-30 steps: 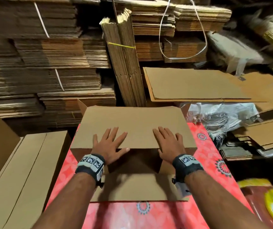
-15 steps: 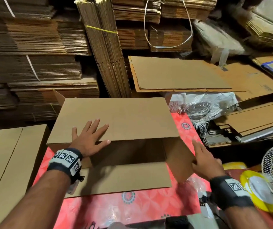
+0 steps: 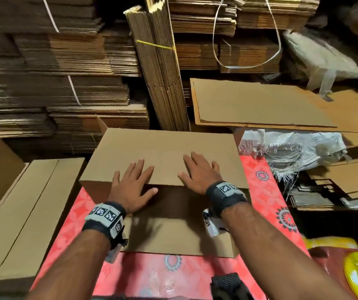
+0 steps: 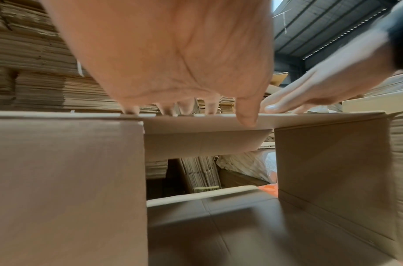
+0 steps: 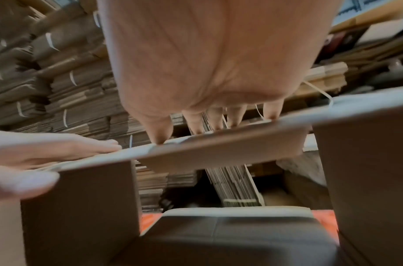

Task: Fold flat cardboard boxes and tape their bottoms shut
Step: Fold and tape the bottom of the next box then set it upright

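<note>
Half a second ago our right hand (image 3: 197, 174) was down at the side flap; now it is back on top of the cardboard box (image 3: 163, 156), flat beside our left hand (image 3: 133, 187). Both hands lie apart, fingers straight and spread, pressing the top panel near its front edge, gripping nothing. The box sits on the red patterned table (image 3: 267, 191), its long axis running left to right, its open end facing us. The lower flap (image 3: 173, 237) lies flat on the table toward us. The board is plain brown corrugated, matte, with sharp creases. Through the wrist views we see the box is hollow and its far end is open too. Behind it stand bundled stacks of flat cardboard (image 3: 158, 68), one tied with yellow string.
</note>
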### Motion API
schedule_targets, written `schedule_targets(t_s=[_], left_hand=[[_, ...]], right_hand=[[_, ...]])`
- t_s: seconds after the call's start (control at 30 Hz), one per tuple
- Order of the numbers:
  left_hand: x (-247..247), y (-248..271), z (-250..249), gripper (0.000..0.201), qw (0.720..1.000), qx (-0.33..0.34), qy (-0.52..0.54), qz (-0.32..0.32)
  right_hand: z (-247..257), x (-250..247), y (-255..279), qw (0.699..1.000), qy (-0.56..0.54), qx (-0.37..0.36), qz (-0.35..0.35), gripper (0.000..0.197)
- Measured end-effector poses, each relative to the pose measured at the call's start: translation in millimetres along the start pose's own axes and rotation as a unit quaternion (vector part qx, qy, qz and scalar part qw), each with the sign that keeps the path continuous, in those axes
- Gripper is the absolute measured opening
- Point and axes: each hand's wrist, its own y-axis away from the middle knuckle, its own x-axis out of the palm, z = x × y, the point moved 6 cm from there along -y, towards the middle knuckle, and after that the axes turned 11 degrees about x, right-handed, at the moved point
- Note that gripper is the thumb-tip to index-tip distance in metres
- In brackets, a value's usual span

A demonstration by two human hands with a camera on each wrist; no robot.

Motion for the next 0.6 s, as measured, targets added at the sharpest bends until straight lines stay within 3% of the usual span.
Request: schedule_targets(t_s=[0.07,0.17,0.3,0.4,0.5,0.6], left_hand=[[7.8,16.6,-3.7,0.089,0.998,-0.039,-0.008,-0.041],[18.5,36.2,5.1,0.089,0.981,-0.152,0.018,-0.118],[20.8,46.1,25.3,0.089,0.958,-0.244,0.029,-0.148],[8.5,40.0,31.8,0.081,0.953,-0.256,0.004,-0.16],[-7.0,33.7,33.8,0.057,0.956,-0.254,-0.038,-0.143],[-18.3,35.6,36.6,0.059,0.959,-0.249,-0.051,-0.128]], right_hand=[[-1.1,11.8,-1.9,1.0,-0.003,-0.003,0.006,0.067],[-10.1,22.9,-2.6,1.0,-0.009,-0.007,-0.013,0.067],[-13.8,25.5,-2.3,1.0,0.004,-0.01,-0.021,0.067],[-17.0,23.6,2.4,1.0,0.004,-0.018,-0.008,0.069],[-21.6,23.5,1.9,1.0,-0.003,-0.02,-0.001,0.07],[-26.3,27.5,-1.0,1.0,-0.003,-0.022,0.014,0.071]])
